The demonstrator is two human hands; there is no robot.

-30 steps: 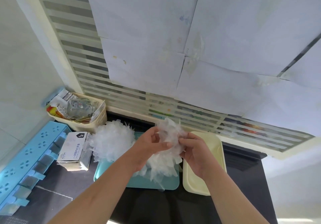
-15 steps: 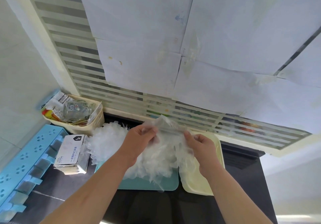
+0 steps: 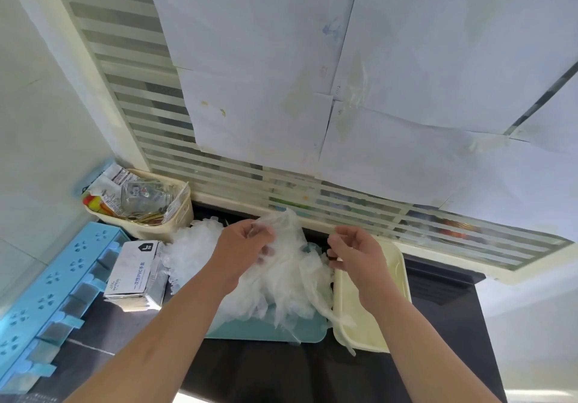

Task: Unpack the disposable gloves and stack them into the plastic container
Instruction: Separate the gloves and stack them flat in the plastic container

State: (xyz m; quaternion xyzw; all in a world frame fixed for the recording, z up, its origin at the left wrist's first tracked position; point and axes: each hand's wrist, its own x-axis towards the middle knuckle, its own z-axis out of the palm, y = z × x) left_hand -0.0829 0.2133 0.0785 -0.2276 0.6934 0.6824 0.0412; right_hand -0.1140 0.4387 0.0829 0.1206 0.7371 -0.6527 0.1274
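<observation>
The left hand [image 3: 245, 246] pinches the top of a clear wad of disposable gloves [image 3: 287, 277] that drapes onto the teal tray [image 3: 250, 330]. At the wad's three o'clock the right hand [image 3: 356, 254] curls its fingers against the film, but a grip cannot be told. The cream plastic container [image 3: 369, 337] lies just beside the tray at three o'clock, with one glove strand trailing across it. A glove box [image 3: 134, 273] stands at nine o'clock.

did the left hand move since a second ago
Yes. The left hand, gripping gloves, has shifted left, away from the cream tray.
</observation>
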